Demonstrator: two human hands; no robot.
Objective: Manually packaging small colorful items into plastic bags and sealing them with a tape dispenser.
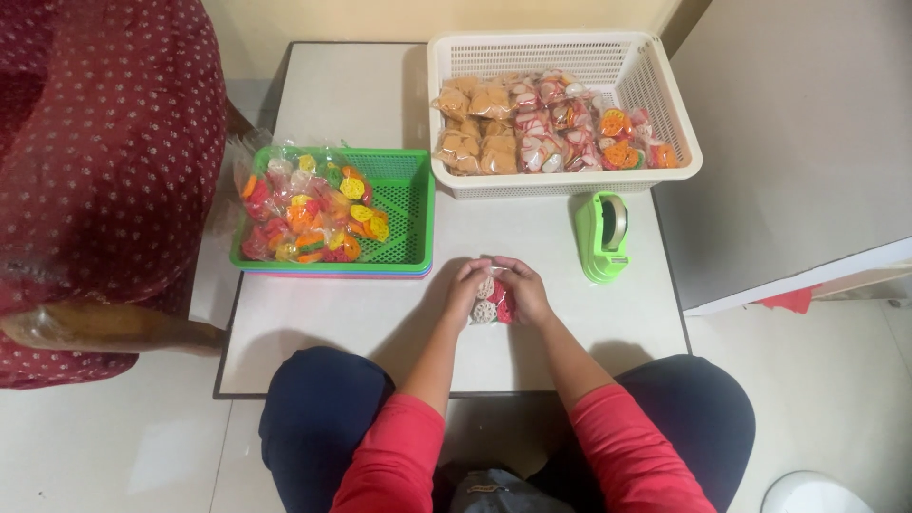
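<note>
A small packet of wheel-shaped snacks (493, 299) is clamped between my left hand (469, 293) and right hand (523, 291), just left of the green tape dispenser (602, 236) on the worktop (361, 318). I think I am closing its top; next it needs tape.

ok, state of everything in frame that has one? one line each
left hand: closed on the small packet, on the table
right hand: closed on the same packet
small packet: held between both hands, holds white and red wheel snacks
green tray: partly filled, loose bag of coloured snacks at its left
white basket: front half filled with sealed packets, back empty
tape dispenser: upright on the table, untouched
</note>
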